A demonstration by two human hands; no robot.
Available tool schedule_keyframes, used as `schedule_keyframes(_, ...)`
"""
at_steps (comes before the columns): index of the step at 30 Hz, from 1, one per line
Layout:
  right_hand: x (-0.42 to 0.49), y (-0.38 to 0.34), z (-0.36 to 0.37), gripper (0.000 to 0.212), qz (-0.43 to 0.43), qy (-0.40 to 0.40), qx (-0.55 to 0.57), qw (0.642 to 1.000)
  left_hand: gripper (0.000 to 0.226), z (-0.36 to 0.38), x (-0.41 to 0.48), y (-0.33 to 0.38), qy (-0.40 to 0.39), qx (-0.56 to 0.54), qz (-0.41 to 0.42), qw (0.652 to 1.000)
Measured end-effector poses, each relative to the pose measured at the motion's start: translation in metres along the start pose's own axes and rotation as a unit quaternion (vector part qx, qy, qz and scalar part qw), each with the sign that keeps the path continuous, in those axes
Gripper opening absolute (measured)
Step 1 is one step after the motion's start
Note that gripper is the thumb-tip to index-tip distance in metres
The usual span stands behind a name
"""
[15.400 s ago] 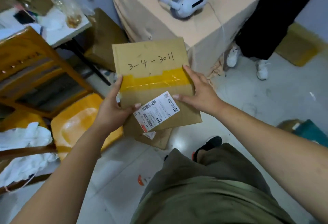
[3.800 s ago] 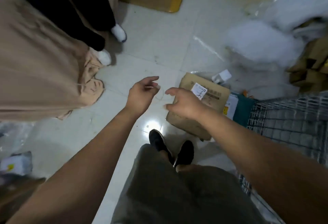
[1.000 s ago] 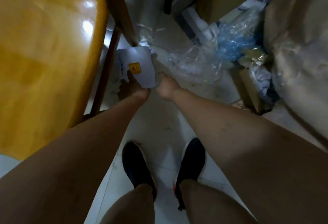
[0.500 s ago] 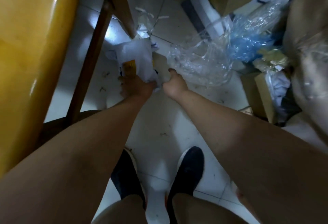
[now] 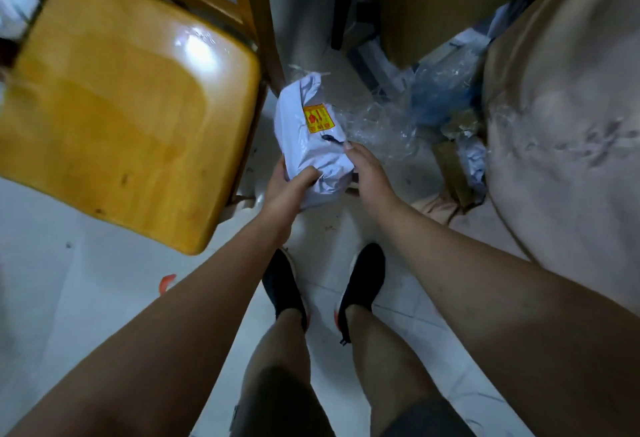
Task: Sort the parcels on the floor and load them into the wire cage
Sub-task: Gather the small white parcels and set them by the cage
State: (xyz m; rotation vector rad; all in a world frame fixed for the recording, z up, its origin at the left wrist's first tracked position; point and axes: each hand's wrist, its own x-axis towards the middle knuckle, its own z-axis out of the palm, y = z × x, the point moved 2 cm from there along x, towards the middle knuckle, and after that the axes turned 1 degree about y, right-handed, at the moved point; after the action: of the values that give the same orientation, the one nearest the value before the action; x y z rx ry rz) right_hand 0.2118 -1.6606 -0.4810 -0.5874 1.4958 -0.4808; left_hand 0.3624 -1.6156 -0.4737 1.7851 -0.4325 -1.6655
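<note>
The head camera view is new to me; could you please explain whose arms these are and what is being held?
There is no machine: a person wears one camera on the head, looking down at their own arms, legs and shoes. The left hand and right hand together grip a white parcel with a yellow sticker. A wooden chair stands on the tiled floor at the left; crumpled clear plastic lies to the right. The wire cage is not in view.
</note>
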Motion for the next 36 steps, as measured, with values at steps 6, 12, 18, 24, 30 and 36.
schedule_keyframes(6, -0.123, -0.062, -0.006, 0.038, -0.004, 0.015, 0.042, 0.999, 0.063, -0.014, -0.113, 0.071, -0.020, 0.062, 0.026, 0.998)
schedule_keyframes(12, -0.227, -0.090, -0.001, 0.040, -0.046, 0.073, 0.033, 0.996, 0.089, -0.043, -0.201, 0.111, -0.053, 0.198, 0.112, 0.972)
schedule_keyframes(18, -0.346, -0.086, -0.009, 0.074, -0.121, 0.150, -0.122, 0.974, 0.125, -0.076, -0.288, 0.135, -0.071, 0.528, 0.183, 0.826)
schedule_keyframes(24, -0.473, -0.022, -0.013, 0.071, -0.103, 0.286, -0.114, 0.946, 0.120, -0.085, -0.372, 0.118, -0.144, 0.682, 0.260, 0.668)
schedule_keyframes(30, -0.602, 0.076, -0.005, 0.054, -0.059, 0.386, -0.079, 0.917, 0.125, -0.065, -0.460, 0.069, -0.248, 0.747, 0.323, 0.526)
schedule_keyframes(36, -0.719, 0.192, 0.007, 0.047, -0.004, 0.491, 0.017, 0.871, 0.125, -0.024, -0.557, -0.016, -0.334, 0.758, 0.422, 0.367)
